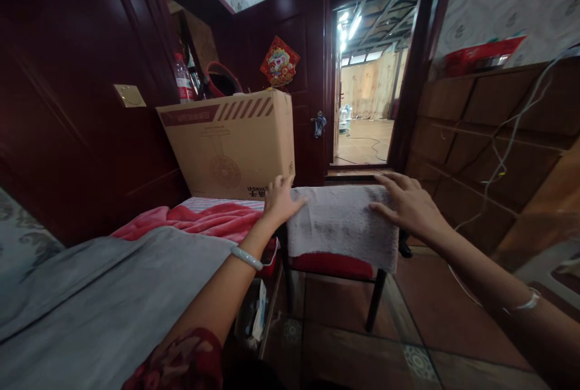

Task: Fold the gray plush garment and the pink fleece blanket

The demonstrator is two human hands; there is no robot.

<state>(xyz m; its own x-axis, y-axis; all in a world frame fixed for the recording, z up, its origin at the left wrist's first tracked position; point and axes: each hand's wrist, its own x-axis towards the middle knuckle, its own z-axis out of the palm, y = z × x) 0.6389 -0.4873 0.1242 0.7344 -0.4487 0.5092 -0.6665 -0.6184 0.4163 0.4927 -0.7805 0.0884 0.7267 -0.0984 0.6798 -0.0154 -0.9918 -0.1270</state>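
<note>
A light grey towel (339,221) hangs over the backrest of a chair with a red seat (338,264) and dark legs. At the towel's upper left corner is my left hand (281,201), its thumb stretched across the cloth and its fingers apart. My right hand (410,202) is at the upper right corner, fingers extended and thumb spread over the towel's front. Both hands look open at the edges of the cloth; whether they press on it I cannot tell. A pale bangle (247,258) circles my left wrist.
A bed with a grey blanket (113,293) and pink blanket (194,221) is on the left. Behind it stands a large cardboard box (226,148) with a bottle (183,78) on top. Stacked boxes (489,136) and hanging cables line the right, beside an open doorway (367,94).
</note>
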